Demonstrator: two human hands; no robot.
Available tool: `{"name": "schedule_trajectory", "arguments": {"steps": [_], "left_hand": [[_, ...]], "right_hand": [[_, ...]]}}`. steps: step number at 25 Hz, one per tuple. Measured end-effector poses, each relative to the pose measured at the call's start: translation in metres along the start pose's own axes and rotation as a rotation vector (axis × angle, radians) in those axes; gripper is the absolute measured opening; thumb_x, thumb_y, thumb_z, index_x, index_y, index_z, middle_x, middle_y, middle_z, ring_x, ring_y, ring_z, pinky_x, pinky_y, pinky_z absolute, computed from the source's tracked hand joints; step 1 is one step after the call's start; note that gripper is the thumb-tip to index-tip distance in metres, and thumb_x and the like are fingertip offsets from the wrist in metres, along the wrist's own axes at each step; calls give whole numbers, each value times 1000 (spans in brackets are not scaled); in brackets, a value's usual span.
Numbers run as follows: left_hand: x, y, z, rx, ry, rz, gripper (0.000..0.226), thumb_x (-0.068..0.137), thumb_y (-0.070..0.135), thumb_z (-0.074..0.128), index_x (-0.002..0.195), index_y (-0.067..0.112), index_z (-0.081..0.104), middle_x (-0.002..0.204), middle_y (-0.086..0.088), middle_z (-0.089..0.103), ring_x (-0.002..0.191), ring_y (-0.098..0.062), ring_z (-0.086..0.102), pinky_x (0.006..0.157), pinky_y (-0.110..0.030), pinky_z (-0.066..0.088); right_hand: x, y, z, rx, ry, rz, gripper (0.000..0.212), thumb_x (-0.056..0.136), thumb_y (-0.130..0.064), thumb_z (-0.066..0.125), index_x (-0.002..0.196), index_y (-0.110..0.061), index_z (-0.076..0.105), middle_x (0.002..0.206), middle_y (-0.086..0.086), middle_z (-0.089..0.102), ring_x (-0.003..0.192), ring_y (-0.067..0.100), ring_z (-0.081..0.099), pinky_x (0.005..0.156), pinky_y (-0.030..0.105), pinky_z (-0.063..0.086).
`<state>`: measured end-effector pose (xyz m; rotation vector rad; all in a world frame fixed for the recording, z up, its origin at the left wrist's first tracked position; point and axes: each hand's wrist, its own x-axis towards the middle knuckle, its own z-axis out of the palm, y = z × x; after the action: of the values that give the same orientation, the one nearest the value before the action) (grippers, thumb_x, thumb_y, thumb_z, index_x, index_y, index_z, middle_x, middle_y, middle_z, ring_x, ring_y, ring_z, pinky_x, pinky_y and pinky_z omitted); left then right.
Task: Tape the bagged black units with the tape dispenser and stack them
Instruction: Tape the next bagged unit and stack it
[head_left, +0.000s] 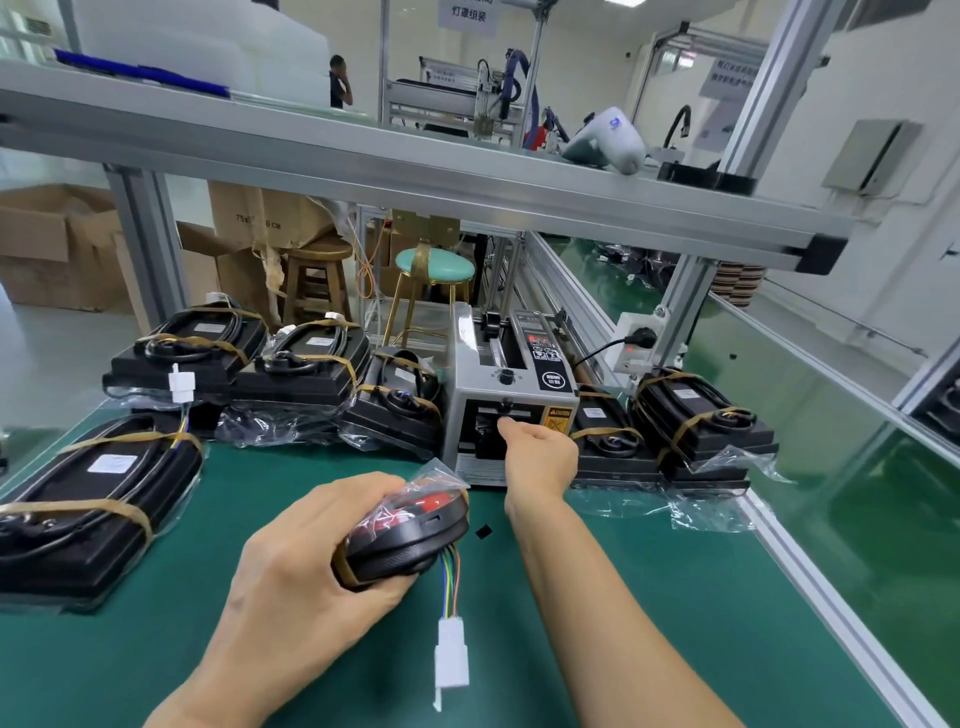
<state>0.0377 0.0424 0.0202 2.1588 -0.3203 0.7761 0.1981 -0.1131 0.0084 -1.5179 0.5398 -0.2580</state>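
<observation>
While the left hand (311, 566) grips a bagged black unit (410, 525) just before it, the right hand (540, 452) pinches at the tape dispenser (511, 395); taped units (701, 421) lie stacked beside it, others probably remain.

Bright, even indoor light fills the room, and the shadows are soft. The plastic bags (717, 499) carry white glints, and the green counter (649, 597) shows a mild sheen. The wide lens bends the shelf beam (415, 171) and stretches the edges. The background is slightly soft.
</observation>
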Motion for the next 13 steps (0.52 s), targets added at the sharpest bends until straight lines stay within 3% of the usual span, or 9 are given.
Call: {"name": "schedule_trajectory", "arguments": {"steps": [3, 6, 8, 10, 12, 13], "left_hand": [[0, 3, -1, -15, 12, -12, 50, 59, 23, 74, 109, 20, 68, 105, 12, 67, 95, -9, 64, 84, -30, 49], [1, 6, -1, -38, 62, -47, 45, 62, 33, 69, 106, 22, 68, 100, 16, 66, 91, -7, 62, 81, -22, 47], [2, 7, 2, -47, 111, -79, 45, 60, 28, 73, 105, 26, 67, 99, 17, 65, 91, -6, 62, 81, -22, 47], [3, 8, 6, -46, 139, -98, 48, 59, 22, 74, 106, 27, 66, 99, 17, 66, 92, -8, 63, 82, -27, 48], [2, 9, 9, -37, 161, -102, 48, 59, 21, 74, 106, 28, 66, 99, 17, 66, 92, -10, 63, 82, -30, 49], [1, 9, 10, -31, 173, -99, 47, 59, 21, 74, 105, 28, 66, 99, 18, 65, 91, -10, 63, 81, -30, 49]], "right_hand": [[-7, -9, 0, 95, 10, 105, 13, 83, -14, 71, 73, -17, 65, 66, -4, 57, 63, 15, 51, 63, 28, 43], [-35, -22, -20, 189, -208, 175, 14, 85, -17, 69, 73, -19, 62, 62, -4, 51, 57, 12, 40, 55, 22, 31], [-67, -25, -42, 191, -518, 77, 7, 78, -26, 74, 77, -20, 72, 76, -11, 69, 70, 8, 58, 64, 17, 35], [-100, -27, -60, 147, -756, 7, 11, 72, -30, 74, 80, -24, 78, 107, -21, 70, 86, -10, 62, 77, 15, 37], [-112, -21, -67, 131, -772, -40, 4, 77, -21, 75, 76, -21, 79, 120, -17, 65, 97, -9, 60, 94, 23, 37], [-112, -16, -69, 138, -759, -45, 10, 81, -15, 71, 74, -16, 78, 122, -13, 65, 106, -3, 60, 102, 28, 36]]}}
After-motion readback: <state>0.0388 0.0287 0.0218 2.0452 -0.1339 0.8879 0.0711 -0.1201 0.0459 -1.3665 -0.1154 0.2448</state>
